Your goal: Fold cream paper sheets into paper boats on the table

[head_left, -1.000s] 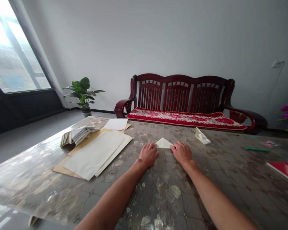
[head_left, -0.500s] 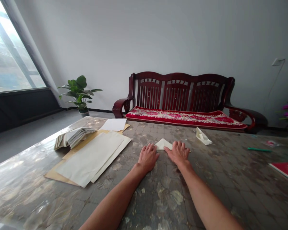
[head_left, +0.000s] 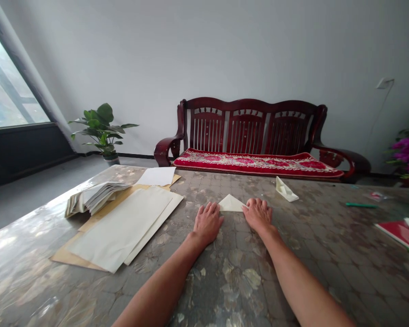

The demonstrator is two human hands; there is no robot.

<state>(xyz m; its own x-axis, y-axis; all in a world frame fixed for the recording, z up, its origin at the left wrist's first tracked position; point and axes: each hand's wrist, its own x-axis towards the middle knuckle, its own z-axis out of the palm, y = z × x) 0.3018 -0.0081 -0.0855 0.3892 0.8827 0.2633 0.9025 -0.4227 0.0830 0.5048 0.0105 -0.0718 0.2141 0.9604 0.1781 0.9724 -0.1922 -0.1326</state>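
Note:
A folded cream paper triangle [head_left: 230, 203] lies flat on the table, its peak pointing away from me. My left hand [head_left: 207, 221] rests palm down at its left corner, fingers stretched forward and touching or covering that corner. At the opposite corner lies my right hand [head_left: 259, 214], also palm down, with the thumb at the paper's edge and the fingers spread on the tabletop. Both corner tips are partly hidden by my hands. Further off to the right stands a folded paper boat [head_left: 286, 190].
Large paper sheets [head_left: 122, 227] lie over a brown envelope [head_left: 71, 259] on the left, beside a fanned paper stack [head_left: 95, 197]. A green pen [head_left: 361, 205] and a red booklet [head_left: 398, 234] are on the right. Behind the table [head_left: 225, 272] stands a wooden bench [head_left: 245, 131].
My right hand has slid right along the paper to its corner, uncovering more of the triangle. My left hand stays at the left corner. The view has shifted slightly.

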